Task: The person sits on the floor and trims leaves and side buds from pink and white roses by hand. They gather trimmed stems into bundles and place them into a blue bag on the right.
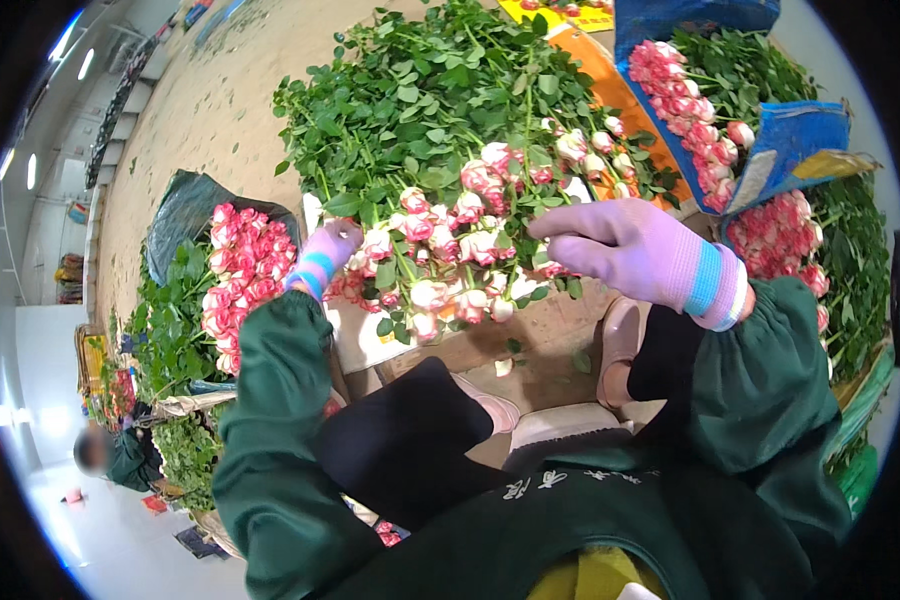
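A heap of pink-and-white roses [430, 230] lies before me, blooms toward me and leafy stems [420, 110] stretching away. My left hand [330, 248], in a lilac knit glove with a blue-banded cuff, is at the left edge of the blooms. Its fingers are curled in; whatever they hold is hidden. On the right, my right hand [625, 245], gloved alike, hovers beside the blooms with fingers stretched leftward and a gap between them. Nothing shows in its grasp. Several blooms hang over the near edge of the white-topped work surface [365, 335].
Pink roses [245, 265] in a dark wrap stand at the left. Blue-wrapped roses [685, 110] and another rose bundle [775, 235] lie at the right. An orange board [610, 85] is under the heap's right side. Far left, a person [130, 455] is near greenery.
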A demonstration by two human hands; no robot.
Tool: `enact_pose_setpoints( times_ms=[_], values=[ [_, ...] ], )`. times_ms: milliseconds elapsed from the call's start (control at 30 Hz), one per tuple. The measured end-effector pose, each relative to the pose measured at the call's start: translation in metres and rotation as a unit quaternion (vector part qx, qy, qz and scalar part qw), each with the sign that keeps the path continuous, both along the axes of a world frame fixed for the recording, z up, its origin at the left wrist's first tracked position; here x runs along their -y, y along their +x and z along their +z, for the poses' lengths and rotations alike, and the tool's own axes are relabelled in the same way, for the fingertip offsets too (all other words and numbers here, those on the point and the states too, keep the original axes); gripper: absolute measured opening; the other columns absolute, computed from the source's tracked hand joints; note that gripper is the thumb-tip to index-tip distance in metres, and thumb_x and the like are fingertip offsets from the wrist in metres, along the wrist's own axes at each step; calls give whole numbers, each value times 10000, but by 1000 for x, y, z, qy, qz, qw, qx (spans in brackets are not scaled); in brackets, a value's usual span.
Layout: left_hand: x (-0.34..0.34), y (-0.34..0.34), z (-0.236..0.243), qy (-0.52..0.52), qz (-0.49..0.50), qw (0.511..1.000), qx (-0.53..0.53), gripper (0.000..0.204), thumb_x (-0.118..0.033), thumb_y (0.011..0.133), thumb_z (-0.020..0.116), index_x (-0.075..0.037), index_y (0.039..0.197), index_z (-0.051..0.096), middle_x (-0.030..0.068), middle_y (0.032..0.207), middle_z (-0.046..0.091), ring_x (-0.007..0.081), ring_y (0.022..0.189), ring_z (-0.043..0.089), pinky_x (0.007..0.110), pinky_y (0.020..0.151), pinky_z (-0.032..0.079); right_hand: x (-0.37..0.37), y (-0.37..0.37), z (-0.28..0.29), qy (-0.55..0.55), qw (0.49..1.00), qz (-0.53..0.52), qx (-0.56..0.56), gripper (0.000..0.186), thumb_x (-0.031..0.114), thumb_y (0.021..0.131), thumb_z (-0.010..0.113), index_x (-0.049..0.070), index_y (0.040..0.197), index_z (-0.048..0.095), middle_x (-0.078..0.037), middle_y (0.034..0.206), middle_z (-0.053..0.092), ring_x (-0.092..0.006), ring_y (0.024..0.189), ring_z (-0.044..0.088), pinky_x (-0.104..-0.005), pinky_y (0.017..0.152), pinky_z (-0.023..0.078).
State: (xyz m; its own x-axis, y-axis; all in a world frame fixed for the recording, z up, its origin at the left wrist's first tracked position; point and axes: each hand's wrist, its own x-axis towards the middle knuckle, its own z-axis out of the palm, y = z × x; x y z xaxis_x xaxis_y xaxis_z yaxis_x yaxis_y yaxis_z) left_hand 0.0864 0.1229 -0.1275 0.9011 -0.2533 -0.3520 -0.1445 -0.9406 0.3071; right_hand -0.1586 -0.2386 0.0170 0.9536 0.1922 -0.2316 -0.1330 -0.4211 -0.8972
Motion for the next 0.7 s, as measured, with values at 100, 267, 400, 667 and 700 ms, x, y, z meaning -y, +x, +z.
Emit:
enact_pose_setpoints(
  times_ms=[100, 267, 400, 667, 700],
  values=[
    [-11, 54, 17, 30, 29, 999, 26, 422, -390, 755, 595, -89, 1047, 642, 191, 948, 655, 311, 918, 628, 381, 834, 470, 7, -2, -5, 31, 999, -17, -36, 344, 197, 904, 551, 14, 1195, 550, -74, 980, 655, -100, 912, 584, -245, 831, 452],
    [-21, 100, -35, 85, 164, 979, 91, 578, -368, 746, 588, -51, 1224, 515, 240, 1105, 593, 349, 1050, 572, 395, 907, 438, 10, -5, -2, 63, 996, -39, -41, 347, 215, 899, 511, 1, 1170, 546, -88, 763, 595, -147, 702, 557, -281, 683, 465],
    [-8, 108, -77, 76, 190, 972, 115, 686, -361, 748, 602, 2, 1299, 418, 246, 1164, 561, 351, 1080, 554, 392, 932, 421, 13, 5, -2, 28, 996, 3, -80, 361, 199, 898, 507, 4, 1202, 506, -116, 759, 592, -189, 693, 573, -297, 653, 455],
    [-18, 155, -99, 279, 65, 958, 2, 437, -350, 770, 553, -42, 1072, 623, 198, 1110, 599, 376, 1020, 576, 418, 890, 453, 7, 31, -15, -13, 993, 33, -109, 349, 193, 912, 480, -1, 1200, 508, -123, 754, 625, -174, 591, 607, -302, 601, 465],
    [-8, 155, -88, 218, 74, 972, 38, 438, -355, 773, 541, -38, 1063, 626, 202, 1085, 609, 376, 1013, 579, 424, 882, 455, 7, 30, -15, -16, 992, 20, -125, 349, 197, 910, 483, 1, 1197, 512, -131, 764, 627, -191, 609, 613, -308, 608, 468]
  ],
)
